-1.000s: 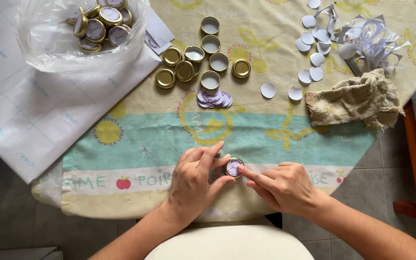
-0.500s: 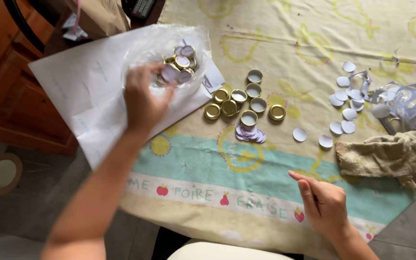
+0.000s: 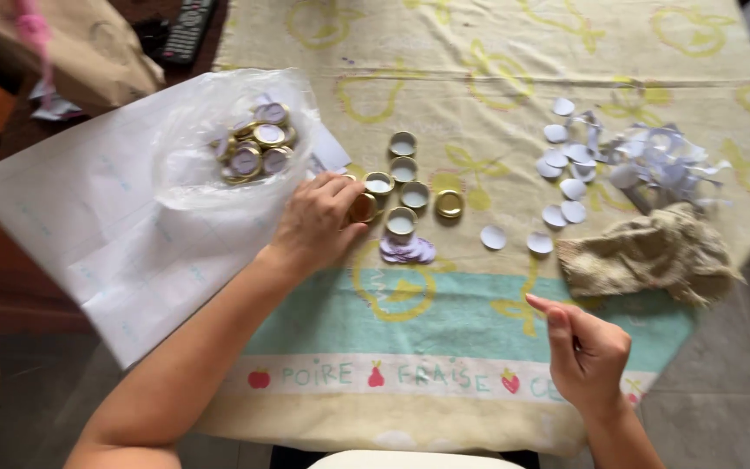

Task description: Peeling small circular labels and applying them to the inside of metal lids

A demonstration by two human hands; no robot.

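Note:
My left hand [image 3: 316, 224] reaches over the tablecloth [image 3: 444, 321] and closes its fingertips on a gold jar lid [image 3: 363, 208] at the left edge of a cluster of several gold lids [image 3: 404, 178]. A small stack of purple round stickers [image 3: 407, 252] lies just below that cluster. A clear plastic bag [image 3: 219, 174] holding several lids with purple stickers [image 3: 255, 149] sits left of the hand. My right hand [image 3: 588, 352] hovers near the table's front edge, loosely curled with the forefinger out, holding nothing.
A large white paper sheet [image 3: 88, 234] lies under the bag at left. White round discs [image 3: 566, 187] and paper scraps [image 3: 661, 161] lie at right, above a crumpled beige cloth [image 3: 653, 256]. A remote control [image 3: 186, 30] and a brown paper bag [image 3: 71, 48] are at the far left.
Both hands held a stickered lid together a second ago. My left hand then went to the plastic bag, and has now come back right onto a gold lid. My right hand stayed low.

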